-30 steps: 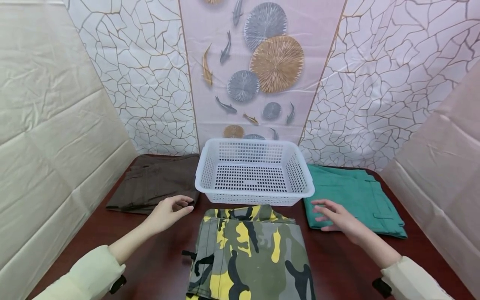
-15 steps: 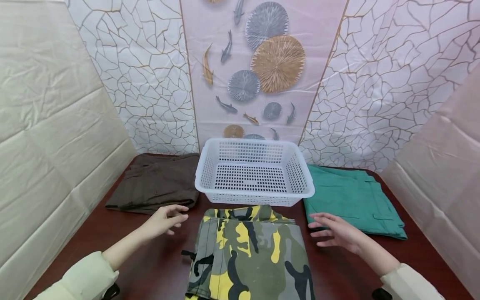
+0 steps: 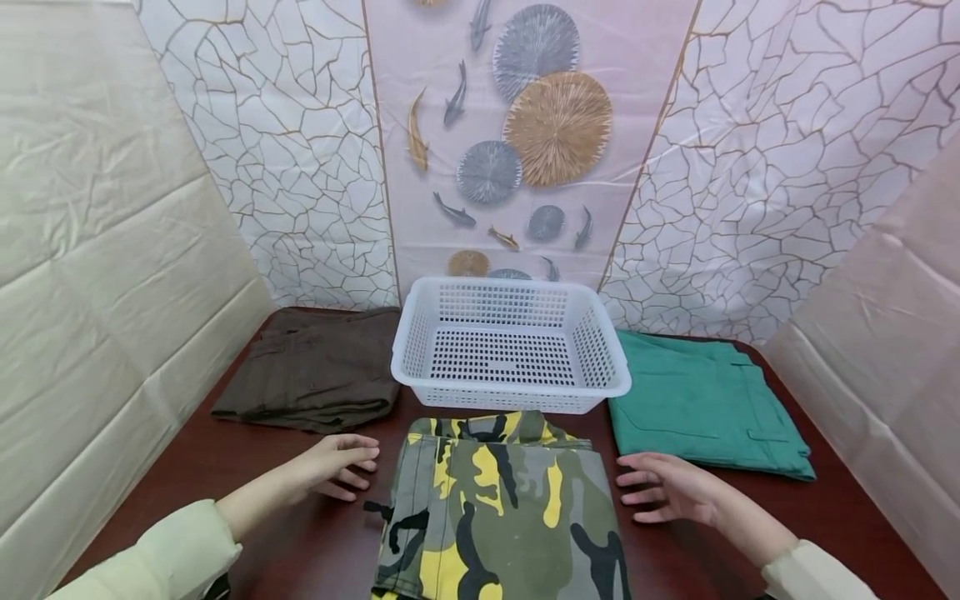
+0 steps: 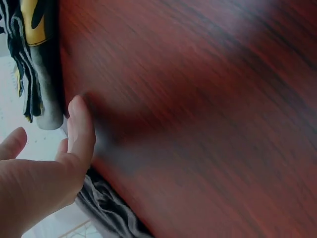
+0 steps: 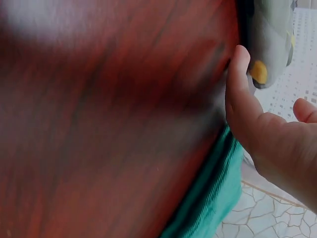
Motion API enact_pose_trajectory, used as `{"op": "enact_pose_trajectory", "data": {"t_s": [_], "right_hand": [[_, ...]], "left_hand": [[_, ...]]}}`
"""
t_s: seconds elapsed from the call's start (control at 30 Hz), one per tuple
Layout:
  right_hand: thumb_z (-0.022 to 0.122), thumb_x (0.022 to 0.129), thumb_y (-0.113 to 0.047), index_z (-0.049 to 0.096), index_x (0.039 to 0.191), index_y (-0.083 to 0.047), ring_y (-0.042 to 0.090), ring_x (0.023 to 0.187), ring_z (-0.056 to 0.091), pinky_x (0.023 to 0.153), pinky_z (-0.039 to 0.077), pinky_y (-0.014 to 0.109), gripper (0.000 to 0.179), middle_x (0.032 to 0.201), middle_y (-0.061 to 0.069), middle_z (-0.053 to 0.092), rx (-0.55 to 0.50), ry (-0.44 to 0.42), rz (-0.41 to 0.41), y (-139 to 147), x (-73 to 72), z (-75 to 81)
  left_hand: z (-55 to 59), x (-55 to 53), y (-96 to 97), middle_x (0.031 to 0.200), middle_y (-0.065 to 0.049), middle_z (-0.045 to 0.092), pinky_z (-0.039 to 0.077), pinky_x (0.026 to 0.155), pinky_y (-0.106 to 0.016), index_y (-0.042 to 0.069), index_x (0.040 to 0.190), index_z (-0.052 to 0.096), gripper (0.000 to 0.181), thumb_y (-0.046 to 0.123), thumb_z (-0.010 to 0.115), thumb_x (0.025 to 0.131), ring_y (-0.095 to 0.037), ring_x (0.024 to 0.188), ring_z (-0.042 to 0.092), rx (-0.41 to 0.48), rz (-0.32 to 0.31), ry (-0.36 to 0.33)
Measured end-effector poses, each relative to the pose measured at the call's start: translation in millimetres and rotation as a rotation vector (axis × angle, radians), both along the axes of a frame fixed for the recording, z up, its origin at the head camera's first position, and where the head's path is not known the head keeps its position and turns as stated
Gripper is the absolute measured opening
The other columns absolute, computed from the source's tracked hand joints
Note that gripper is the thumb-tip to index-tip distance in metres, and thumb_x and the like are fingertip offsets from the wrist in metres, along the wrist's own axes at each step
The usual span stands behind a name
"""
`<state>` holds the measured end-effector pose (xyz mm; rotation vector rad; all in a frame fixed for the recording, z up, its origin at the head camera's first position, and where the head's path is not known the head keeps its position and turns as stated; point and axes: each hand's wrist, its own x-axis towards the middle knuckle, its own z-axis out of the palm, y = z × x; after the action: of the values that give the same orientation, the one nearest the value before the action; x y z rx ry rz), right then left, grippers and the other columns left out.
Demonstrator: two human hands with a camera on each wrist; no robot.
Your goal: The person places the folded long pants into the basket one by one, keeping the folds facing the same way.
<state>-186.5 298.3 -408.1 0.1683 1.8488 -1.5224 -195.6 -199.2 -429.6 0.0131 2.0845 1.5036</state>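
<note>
Folded camouflage trousers (image 3: 517, 508) in yellow, grey, green and black lie at the front middle of the table. My left hand (image 3: 330, 469) is just off their left side, fingers loosely extended and holding nothing. Off the right side is my right hand (image 3: 667, 489), its fingers spread and slightly bent, also holding nothing. Both wrist views show the hands low over the tabletop, beside the thick folded edge of the camouflage trousers (image 4: 42, 74). Whether any fingertip touches the cloth or table, I cannot tell.
Behind the camouflage trousers stands a white perforated plastic basket (image 3: 510, 389). Folded dark brown trousers (image 3: 322, 367) lie to its left, a folded green garment (image 3: 705, 400) to its right. Patterned and beige cloth walls surround the reddish-brown table (image 3: 300, 550).
Both hands have come down toward the front, from near the brown and green garments to beside the camouflage trousers. The clothes and basket have stayed put.
</note>
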Motion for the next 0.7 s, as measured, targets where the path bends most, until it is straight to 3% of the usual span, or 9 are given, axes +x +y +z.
{"op": "enact_pose_trajectory", "data": {"t_s": [0.13, 0.27, 0.47, 0.7], "right_hand": [[0.040, 0.101, -0.032, 0.030, 0.142, 0.006, 0.019, 0.101, 0.063, 0.091, 0.052, 0.043, 0.057, 0.117, 0.006, 0.063, -0.050, -0.060, -0.004, 1, 2.1, -4.4], [0.039, 0.101, -0.030, 0.033, 0.141, 0.006, 0.019, 0.104, 0.063, 0.095, 0.049, 0.043, 0.054, 0.114, 0.004, 0.064, -0.144, -0.120, 0.014, 3, 2.8, -8.1], [0.037, 0.102, -0.028, 0.027, 0.142, 0.010, 0.017, 0.106, 0.062, 0.100, 0.046, 0.043, 0.056, 0.116, 0.008, 0.063, -0.255, -0.153, 0.065, 3, 3.6, -11.5], [0.033, 0.103, -0.027, 0.029, 0.142, 0.007, 0.017, 0.108, 0.061, 0.100, 0.046, 0.045, 0.052, 0.118, 0.007, 0.061, -0.296, -0.149, 0.077, -2, 5.2, -15.3]], "left_hand": [[-3.6, -3.0, 2.8, 0.118, -0.016, 0.063, 0.057, 0.077, -0.041, -0.004, 0.140, 0.037, 0.062, 0.036, 0.052, 0.096, -0.021, 0.092, 0.067, 0.037, 0.050, -0.129], [-2.2, -3.6, 5.7, 0.121, -0.017, 0.062, 0.055, 0.081, -0.044, -0.002, 0.142, 0.034, 0.064, 0.038, 0.052, 0.095, -0.024, 0.098, 0.066, 0.042, 0.024, -0.213], [5.7, -3.3, 11.3, 0.124, -0.018, 0.060, 0.054, 0.084, -0.045, -0.001, 0.144, 0.034, 0.067, 0.037, 0.055, 0.093, -0.027, 0.105, 0.064, 0.030, -0.057, -0.230], [0.3, 0.5, 20.4, 0.131, -0.024, 0.052, 0.053, 0.088, -0.046, 0.001, 0.145, 0.031, 0.068, 0.036, 0.056, 0.093, -0.035, 0.119, 0.055, 0.078, -0.061, -0.282]]}}
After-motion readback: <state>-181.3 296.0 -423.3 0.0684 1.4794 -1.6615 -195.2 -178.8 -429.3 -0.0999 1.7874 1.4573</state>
